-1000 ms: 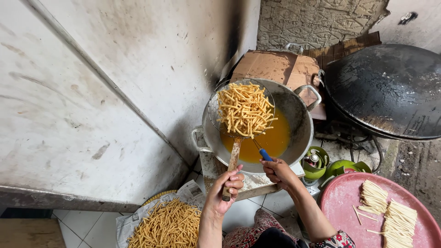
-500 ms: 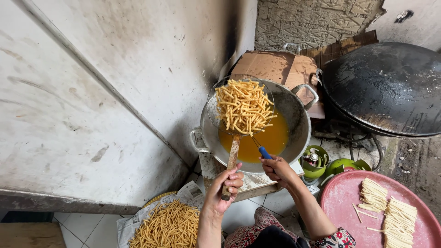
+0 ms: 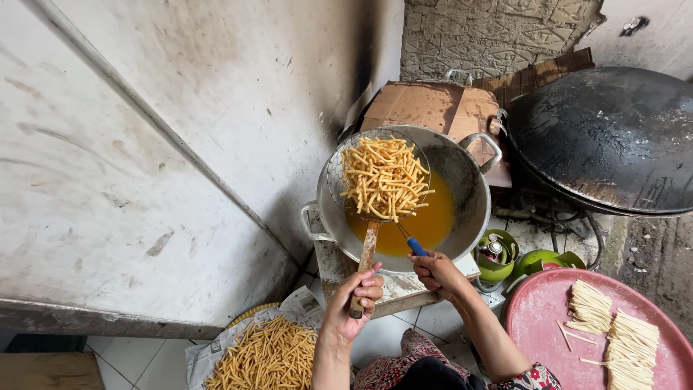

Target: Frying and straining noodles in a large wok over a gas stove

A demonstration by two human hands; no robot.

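Wire skimmer (image 3: 375, 177) handle gripped in closed left hand (image 3: 355, 300); right hand (image 3: 435, 271) seemingly pinches blue-handled utensil (image 3: 415, 246).

- A tiled floor (image 3: 130, 355) of pale squares carries the things low in the view.
- A sheet of newspaper (image 3: 209, 352) lies flat on it, left of the round pink tray (image 3: 538, 321).
- A heap of golden fried sticks (image 3: 268, 357) rests on that paper.
- The pink tray sits low at the right, bearing pale raw strips (image 3: 613, 328) in two bundles.
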